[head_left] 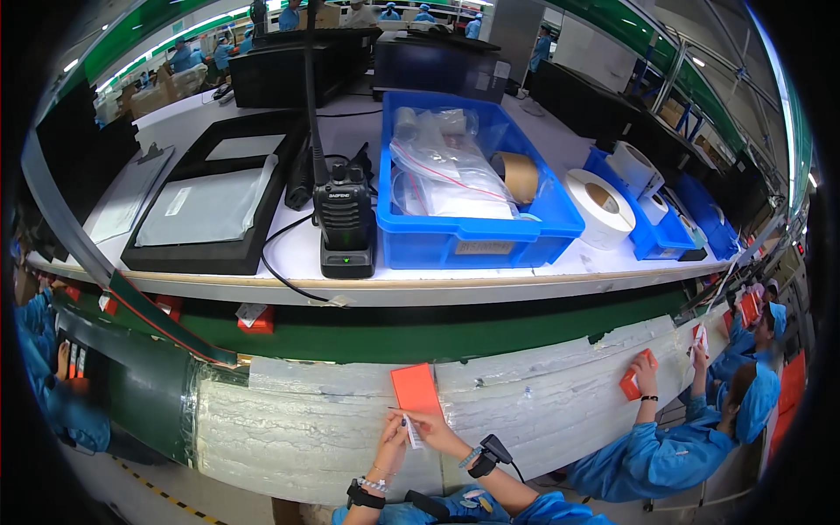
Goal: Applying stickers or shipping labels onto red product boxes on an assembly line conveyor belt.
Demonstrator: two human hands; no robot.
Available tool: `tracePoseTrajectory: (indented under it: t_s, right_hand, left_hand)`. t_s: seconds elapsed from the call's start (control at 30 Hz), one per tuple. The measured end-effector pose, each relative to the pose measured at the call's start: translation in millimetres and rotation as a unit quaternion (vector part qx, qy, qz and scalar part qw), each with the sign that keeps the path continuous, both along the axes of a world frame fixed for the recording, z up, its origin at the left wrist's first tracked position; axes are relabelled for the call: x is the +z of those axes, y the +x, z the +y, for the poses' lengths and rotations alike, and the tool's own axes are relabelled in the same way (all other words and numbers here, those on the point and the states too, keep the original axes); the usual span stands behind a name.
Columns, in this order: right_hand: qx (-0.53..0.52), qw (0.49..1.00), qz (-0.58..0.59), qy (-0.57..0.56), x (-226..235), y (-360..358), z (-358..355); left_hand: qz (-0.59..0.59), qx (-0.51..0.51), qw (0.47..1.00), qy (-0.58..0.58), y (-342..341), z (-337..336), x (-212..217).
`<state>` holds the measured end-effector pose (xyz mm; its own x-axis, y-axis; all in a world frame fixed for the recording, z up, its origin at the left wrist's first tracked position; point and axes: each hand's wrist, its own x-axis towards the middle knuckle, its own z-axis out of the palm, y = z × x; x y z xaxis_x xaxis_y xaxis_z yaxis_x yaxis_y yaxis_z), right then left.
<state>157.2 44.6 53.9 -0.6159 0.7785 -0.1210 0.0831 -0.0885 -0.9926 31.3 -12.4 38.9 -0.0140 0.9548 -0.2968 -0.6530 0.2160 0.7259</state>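
Both hands pinch one small white label [412,432] just below the orange card [414,388] on the wrapped belt [297,420]. Left hand [391,435] and right hand [435,429] each close thumb and fingertips on it (edges only, I'd say), so keeping it taut and square to the card looks wise.

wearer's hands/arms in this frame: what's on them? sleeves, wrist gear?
Both hands bare, no gloves. Left hand: forearm bare, beaded bracelet and black wristband on the wrist. Right hand: beaded bracelet, black wrist-mounted device with a thin black cable; blue sleeve at the elbow.
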Motion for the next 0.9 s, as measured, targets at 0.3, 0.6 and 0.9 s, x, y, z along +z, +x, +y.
tracePoseTrajectory:
  t_s: [0.3,0.6,0.9]
  right_hand:
    - [-0.08,0.995,-0.014,-0.064,4.0,6.5,-5.6]
    - [-0.094,0.989,0.11,-0.019,13.4,46.0,26.3]
    - [0.033,0.985,-0.167,0.025,-13.2,35.1,41.4]
  left_hand:
    - [-0.055,0.042,0.997,-0.04,5.8,2.9,-7.2]
    - [0.075,0.227,0.967,-0.086,-42.3,10.4,-47.2]
    - [0.393,-0.115,0.909,-0.075,-39.1,-8.7,-88.4]
